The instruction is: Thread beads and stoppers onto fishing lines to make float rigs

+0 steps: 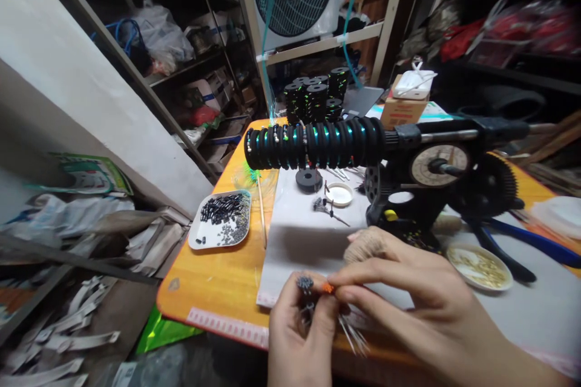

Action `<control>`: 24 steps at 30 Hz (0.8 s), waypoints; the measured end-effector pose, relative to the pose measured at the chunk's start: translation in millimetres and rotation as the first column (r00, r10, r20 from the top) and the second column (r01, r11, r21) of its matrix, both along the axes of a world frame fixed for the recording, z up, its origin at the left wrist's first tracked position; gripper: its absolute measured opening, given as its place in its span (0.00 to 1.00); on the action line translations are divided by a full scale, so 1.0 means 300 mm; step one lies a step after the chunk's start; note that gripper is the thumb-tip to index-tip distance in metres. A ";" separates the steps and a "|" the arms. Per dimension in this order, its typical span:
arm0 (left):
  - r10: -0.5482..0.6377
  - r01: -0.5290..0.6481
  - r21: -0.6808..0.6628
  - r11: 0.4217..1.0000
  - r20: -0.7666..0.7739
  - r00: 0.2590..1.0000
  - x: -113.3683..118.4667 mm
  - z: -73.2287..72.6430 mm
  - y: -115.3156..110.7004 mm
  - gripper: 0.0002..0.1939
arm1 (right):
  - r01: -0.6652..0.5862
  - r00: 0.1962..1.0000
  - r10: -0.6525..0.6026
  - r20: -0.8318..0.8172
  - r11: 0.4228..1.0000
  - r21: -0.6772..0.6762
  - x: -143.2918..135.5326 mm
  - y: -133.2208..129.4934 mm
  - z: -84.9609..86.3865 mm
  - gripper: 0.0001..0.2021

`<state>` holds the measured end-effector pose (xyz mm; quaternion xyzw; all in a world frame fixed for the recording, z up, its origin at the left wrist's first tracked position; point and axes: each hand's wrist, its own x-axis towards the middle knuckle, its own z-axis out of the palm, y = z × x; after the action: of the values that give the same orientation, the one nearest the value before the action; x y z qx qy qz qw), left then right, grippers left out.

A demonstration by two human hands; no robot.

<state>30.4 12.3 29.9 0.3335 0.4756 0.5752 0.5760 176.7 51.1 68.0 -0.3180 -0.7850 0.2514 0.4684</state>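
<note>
My left hand (302, 329) is closed around a bundle of thin wires (354, 335), whose pale ends stick out below the fingers. A cluster of small grey beads (304, 283) shows on top of the bundle, by the index finger. Against the left thumb is a small orange cluster (327, 288). My right hand (417, 296) pinches at this orange cluster with thumb and index finger; its exact kind is too small to tell. A tan wrap (365, 245) covers one right finger. Both hands are over the table's front edge.
A black roller carrying foam spools (313, 142) spans the table behind my hands, joined to a geared stand (439, 164). Left stands a white tray (196, 236) of black tubes and grey bits. Right are a dish of golden bits (481, 269) and blue-handled pliers (535, 242).
</note>
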 end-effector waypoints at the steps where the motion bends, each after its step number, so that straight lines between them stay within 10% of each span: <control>1: 0.006 -0.005 0.008 1.000 -0.021 1.000 0.004 0.006 0.000 0.18 | -0.001 1.000 0.001 0.004 1.000 0.012 0.001 -0.001 -0.001 0.07; 24: 0.306 -0.302 0.317 0.899 0.039 0.951 0.015 -0.005 -0.012 0.10 | 0.030 0.999 -0.028 0.023 0.994 -0.104 0.016 -0.018 -0.009 0.06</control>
<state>34.8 8.7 28.4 0.3474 0.4258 0.7253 0.4146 181.6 45.6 65.2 -0.3562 -0.7709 0.2820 0.4464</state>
